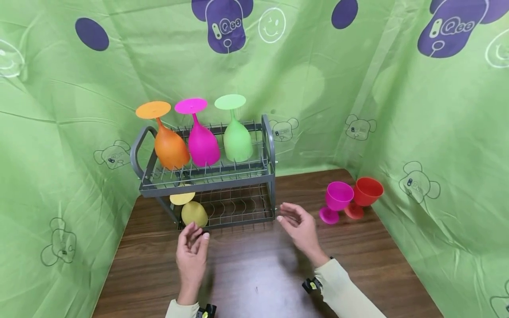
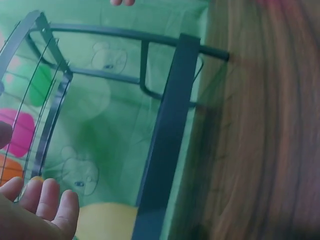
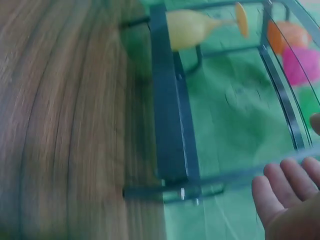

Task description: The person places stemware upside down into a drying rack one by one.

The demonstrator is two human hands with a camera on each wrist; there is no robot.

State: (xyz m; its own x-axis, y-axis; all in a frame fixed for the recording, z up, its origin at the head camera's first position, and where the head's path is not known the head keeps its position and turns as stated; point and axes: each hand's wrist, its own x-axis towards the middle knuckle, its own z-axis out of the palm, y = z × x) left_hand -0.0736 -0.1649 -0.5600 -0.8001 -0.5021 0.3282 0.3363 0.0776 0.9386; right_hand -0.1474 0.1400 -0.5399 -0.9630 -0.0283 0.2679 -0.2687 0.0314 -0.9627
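Observation:
A grey two-tier dish rack (image 1: 214,187) stands against the back cloth. Upside down on its upper tier are an orange goblet (image 1: 171,148), a magenta goblet (image 1: 204,146) and a light green goblet (image 1: 237,142). One yellow goblet (image 1: 194,215) is upside down at the lower tier's left end. My left hand (image 1: 191,260) is just in front of the yellow goblet, fingers loosely bent and holding nothing. Beside the rack's lower right corner hovers my right hand (image 1: 300,227), relaxed and holding nothing. In the right wrist view, its fingers (image 3: 282,187) appear near the rack's side.
A second magenta goblet (image 1: 339,196) and a red goblet (image 1: 368,191) stand upright on the wooden table (image 1: 254,274), right of the rack. Green printed cloth (image 1: 310,92) encloses the table at the back and both sides.

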